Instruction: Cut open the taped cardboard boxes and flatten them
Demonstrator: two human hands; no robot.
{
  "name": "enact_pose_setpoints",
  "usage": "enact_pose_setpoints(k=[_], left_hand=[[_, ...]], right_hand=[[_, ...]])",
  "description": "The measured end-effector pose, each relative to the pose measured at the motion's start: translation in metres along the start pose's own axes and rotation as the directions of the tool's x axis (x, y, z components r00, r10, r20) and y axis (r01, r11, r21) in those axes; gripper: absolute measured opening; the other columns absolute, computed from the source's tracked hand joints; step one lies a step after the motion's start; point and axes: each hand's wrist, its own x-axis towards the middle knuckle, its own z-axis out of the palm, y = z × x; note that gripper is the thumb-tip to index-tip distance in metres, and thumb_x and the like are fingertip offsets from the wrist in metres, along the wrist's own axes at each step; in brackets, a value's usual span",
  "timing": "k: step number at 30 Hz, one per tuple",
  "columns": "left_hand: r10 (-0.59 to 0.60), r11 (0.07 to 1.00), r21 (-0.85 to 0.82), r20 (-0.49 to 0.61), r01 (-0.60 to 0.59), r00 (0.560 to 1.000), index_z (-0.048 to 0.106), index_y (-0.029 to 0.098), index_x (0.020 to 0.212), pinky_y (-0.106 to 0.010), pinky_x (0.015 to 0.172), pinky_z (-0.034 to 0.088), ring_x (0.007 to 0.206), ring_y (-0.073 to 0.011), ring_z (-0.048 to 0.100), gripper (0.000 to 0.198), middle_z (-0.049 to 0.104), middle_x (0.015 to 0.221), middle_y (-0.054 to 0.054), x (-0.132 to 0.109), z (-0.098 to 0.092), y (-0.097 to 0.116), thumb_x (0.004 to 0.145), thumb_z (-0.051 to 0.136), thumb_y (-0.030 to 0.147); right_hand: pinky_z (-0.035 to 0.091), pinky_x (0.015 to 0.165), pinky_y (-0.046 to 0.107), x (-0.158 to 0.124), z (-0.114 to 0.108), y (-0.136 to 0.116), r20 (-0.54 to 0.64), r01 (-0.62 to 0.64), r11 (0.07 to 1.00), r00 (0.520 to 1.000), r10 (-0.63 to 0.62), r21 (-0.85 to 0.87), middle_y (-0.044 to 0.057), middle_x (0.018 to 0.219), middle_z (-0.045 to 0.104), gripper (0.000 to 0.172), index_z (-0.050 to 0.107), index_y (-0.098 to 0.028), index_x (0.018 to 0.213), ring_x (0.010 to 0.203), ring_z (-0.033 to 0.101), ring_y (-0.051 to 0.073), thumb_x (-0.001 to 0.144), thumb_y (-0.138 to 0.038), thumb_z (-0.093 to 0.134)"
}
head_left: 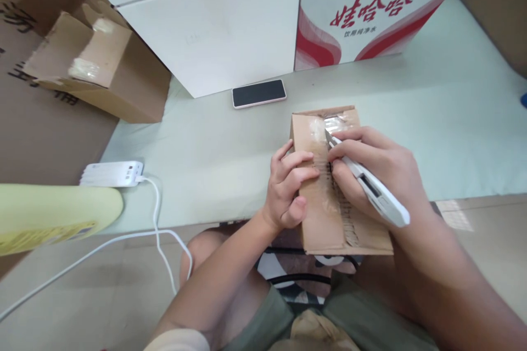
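A small brown cardboard box (323, 225) sits at the front edge of the table, partly over my lap. Clear tape and a torn, ragged strip run along its top seam. My right hand (373, 167) is closed round a white utility knife (385, 200), held like a pen. The knife's blade tip meets the taped seam near the far end of the box. My left hand (290, 184) lies on the box's left side, fingertips pressing on its top and the thumb curled toward me.
Behind the box lies a phone (259, 93) with a dark screen. White cartons (214, 33) stand at the back, one with red lettering. An opened cardboard box (132, 74) is at the left. A white power bank (111, 174) with a cable (156, 203) rests near a yellow-green container (57, 211).
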Motion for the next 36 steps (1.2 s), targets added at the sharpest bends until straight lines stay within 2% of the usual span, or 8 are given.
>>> enact_pose_setpoints(k=[5, 9, 14, 21, 28, 33, 36], left_hand=[[-0.004, 1.000, 0.005, 0.005, 0.004, 1.000, 0.061, 0.023, 0.116, -0.057, 0.118, 0.043, 0.129, -0.0294, 0.059, 0.041, 0.065, 0.127, -0.010, -0.0004, -0.0007, 0.0015, 0.103, 0.030, 0.047], [0.006, 1.000, 0.019, -0.004, -0.005, 1.000, 0.060, 0.024, 0.117, -0.056, 0.117, 0.045, 0.128, -0.0303, 0.059, 0.041, 0.065, 0.127, -0.009, -0.0007, 0.0003, -0.0002, 0.103, 0.030, 0.048], [0.026, 0.999, 0.022, -0.013, -0.025, 1.000, 0.060, 0.025, 0.116, -0.056, 0.116, 0.045, 0.126, -0.0307, 0.060, 0.041, 0.066, 0.125, -0.010, 0.0000, 0.0011, -0.0022, 0.102, 0.030, 0.049], [0.012, 0.999, 0.035, 0.008, -0.012, 1.000, 0.061, 0.024, 0.116, -0.056, 0.119, 0.043, 0.124, -0.0279, 0.060, 0.041, 0.067, 0.126, -0.010, -0.0006, -0.0008, -0.0010, 0.102, 0.029, 0.046], [0.022, 1.000, 0.006, -0.008, -0.022, 1.000, 0.061, 0.023, 0.115, -0.055, 0.118, 0.044, 0.124, -0.0278, 0.060, 0.039, 0.066, 0.125, -0.010, 0.0001, -0.0003, -0.0007, 0.102, 0.031, 0.045], [0.003, 1.000, 0.012, 0.000, -0.003, 1.000, 0.060, 0.025, 0.116, -0.056, 0.117, 0.044, 0.126, -0.0287, 0.060, 0.040, 0.066, 0.127, -0.009, 0.0000, -0.0003, -0.0002, 0.102, 0.030, 0.048], [0.005, 1.000, 0.004, -0.004, -0.005, 1.000, 0.060, 0.025, 0.117, -0.056, 0.118, 0.044, 0.127, -0.0288, 0.059, 0.040, 0.066, 0.126, -0.010, 0.0000, -0.0003, -0.0003, 0.102, 0.031, 0.047]], right_hand=[[0.056, 0.069, 0.034, -0.0005, -0.0022, 0.0047, -0.046, 0.033, 0.995, 0.999, -0.029, 0.094, 0.012, 0.105, 0.076, 0.020, 0.072, -0.021, 0.075, 0.085, 0.075, 0.022, 0.085, -0.022, 0.055], [0.057, 0.068, 0.033, -0.0009, -0.0034, 0.0053, -0.064, 0.052, 0.992, 0.997, -0.045, 0.116, 0.011, 0.102, 0.075, 0.018, 0.070, -0.021, 0.073, 0.085, 0.076, 0.022, 0.084, -0.020, 0.056], [0.057, 0.069, 0.033, -0.0016, -0.0041, 0.0034, -0.044, 0.026, 0.993, 0.999, -0.021, 0.119, 0.009, 0.103, 0.075, 0.015, 0.069, -0.023, 0.073, 0.088, 0.075, 0.023, 0.082, -0.019, 0.057], [0.055, 0.068, 0.036, 0.0006, -0.0026, 0.0027, 0.028, -0.007, 0.998, 1.000, 0.006, 0.055, 0.008, 0.106, 0.076, 0.015, 0.071, -0.024, 0.075, 0.081, 0.074, 0.023, 0.081, -0.020, 0.057], [0.055, 0.069, 0.034, -0.0007, -0.0041, 0.0050, -0.040, 0.049, 0.990, 0.998, -0.044, 0.133, 0.012, 0.101, 0.075, 0.016, 0.070, -0.020, 0.072, 0.085, 0.075, 0.023, 0.082, -0.017, 0.057], [0.058, 0.074, 0.037, -0.0018, -0.0059, 0.0047, -0.081, 0.053, 0.988, 0.996, -0.042, 0.143, 0.007, 0.097, 0.075, 0.016, 0.067, -0.024, 0.070, 0.082, 0.074, 0.022, 0.080, -0.018, 0.058], [0.058, 0.075, 0.037, -0.0018, -0.0060, 0.0045, -0.085, 0.049, 0.989, 0.996, -0.037, 0.139, 0.007, 0.097, 0.076, 0.017, 0.068, -0.024, 0.071, 0.084, 0.075, 0.022, 0.081, -0.018, 0.056]])
